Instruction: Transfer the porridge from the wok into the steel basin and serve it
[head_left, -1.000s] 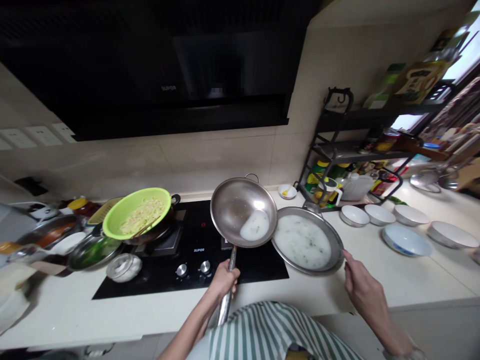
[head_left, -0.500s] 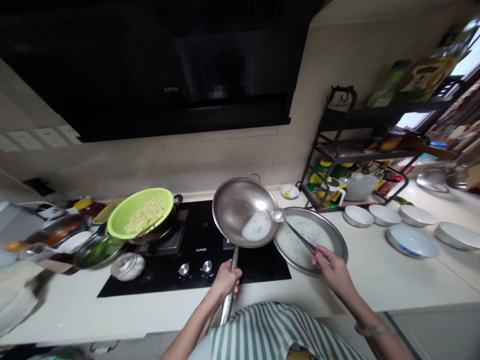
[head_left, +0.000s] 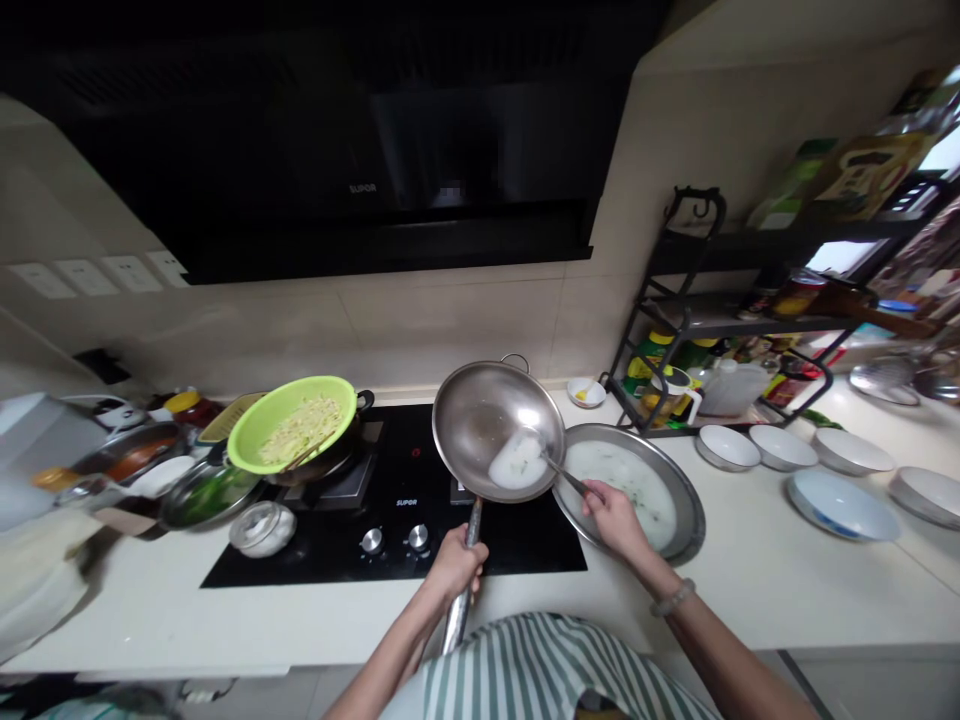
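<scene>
My left hand is closed round the long handle of a steel wok, which is lifted and tilted to the right over the black hob. A little white liquid pools at the wok's low right side. My right hand grips a metal ladle whose bowl reaches into that pool. Right beside the wok stands a wide steel basin filled with the same white, green-flecked liquid.
A green colander of pale shreds sits on a pot on the left burner. Pans, a glass lid and jars crowd the left counter. Several white bowls line the right counter before a black rack of bottles.
My right hand came in from the counter's right, holding the ladle, and brought its bowl from the wok's rim down into the white liquid. The wok stayed tilted in my left hand.
</scene>
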